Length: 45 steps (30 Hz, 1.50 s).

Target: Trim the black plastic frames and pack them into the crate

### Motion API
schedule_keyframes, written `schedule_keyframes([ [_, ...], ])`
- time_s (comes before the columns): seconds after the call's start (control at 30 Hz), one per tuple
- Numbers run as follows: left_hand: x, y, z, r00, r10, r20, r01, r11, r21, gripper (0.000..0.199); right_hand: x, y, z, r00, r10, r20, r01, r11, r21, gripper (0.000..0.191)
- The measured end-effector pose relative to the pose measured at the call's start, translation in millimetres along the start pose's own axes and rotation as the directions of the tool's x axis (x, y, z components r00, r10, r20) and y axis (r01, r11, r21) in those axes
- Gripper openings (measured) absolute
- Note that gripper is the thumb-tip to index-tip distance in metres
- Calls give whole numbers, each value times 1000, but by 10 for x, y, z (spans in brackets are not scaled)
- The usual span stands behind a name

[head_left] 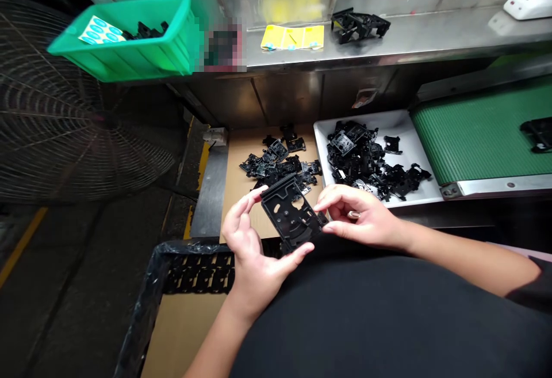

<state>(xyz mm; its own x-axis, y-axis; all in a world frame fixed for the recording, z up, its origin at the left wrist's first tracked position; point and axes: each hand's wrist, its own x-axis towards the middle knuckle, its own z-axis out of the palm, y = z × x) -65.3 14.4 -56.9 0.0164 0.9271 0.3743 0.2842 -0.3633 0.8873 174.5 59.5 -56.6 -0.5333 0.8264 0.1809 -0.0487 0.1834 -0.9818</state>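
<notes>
My left hand (254, 251) grips a flat black plastic plate (288, 217) with slots and holes, its fingers at the upper left edge and its thumb along the lower edge. My right hand (362, 217) pinches the plate's right edge between thumb and forefinger; a ring shows on one finger. Just behind the plate, a loose heap of similar black plastic parts (276, 162) lies on a brown cardboard sheet (237, 194). To the right of it, a white tray (414, 136) holds many more of these parts in a pile.
A green conveyor belt (478, 130) carries a black part (539, 133) at right. On the metal shelf (414, 38) are a green bin (142, 58), yellow stickers (293, 37), a black assembly (360, 24) and a white socket (530, 4). A crate (149, 291) stands below; a large fan (86, 113) is left.
</notes>
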Motion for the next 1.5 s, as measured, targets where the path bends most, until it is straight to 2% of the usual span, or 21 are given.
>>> schedule_keyframes([
  [0.2, -4, -29, -41, 1000, -7, 0, 7, 999, 38, 126, 20, -20, 14, 999, -42, -2, 42, 999, -10, 24],
  [0.33, -11, -60, -50, 999, 20, -34, -20, 1000, -9, 135, 46, -13, 41, 999, -52, 3, 52, 999, -14, 24],
  [0.53, -5, -64, -90, 997, 42, -60, -43, 999, -19, 138, 103, 25, 87, 998, -61, -7, 61, 998, -4, 25],
  [0.87, -18, -97, -162, 996, 10, -87, -12, 1000, -28, 132, 185, 18, 160, 998, -63, -25, 63, 998, 20, 25],
  [1.1, -21, -101, -222, 998, -42, -41, 40, 997, -70, 126, 217, 12, 194, 995, -99, -2, 99, 995, 2, 24],
  [1.33, -53, -93, -249, 996, -77, -39, 72, 992, -106, 124, 231, 25, 232, 993, -117, 0, 117, 993, -8, 25],
  [1.5, -93, -148, -286, 999, -45, -25, 43, 995, -94, 124, 231, 23, 255, 987, -159, -7, 159, 987, -31, 24],
])
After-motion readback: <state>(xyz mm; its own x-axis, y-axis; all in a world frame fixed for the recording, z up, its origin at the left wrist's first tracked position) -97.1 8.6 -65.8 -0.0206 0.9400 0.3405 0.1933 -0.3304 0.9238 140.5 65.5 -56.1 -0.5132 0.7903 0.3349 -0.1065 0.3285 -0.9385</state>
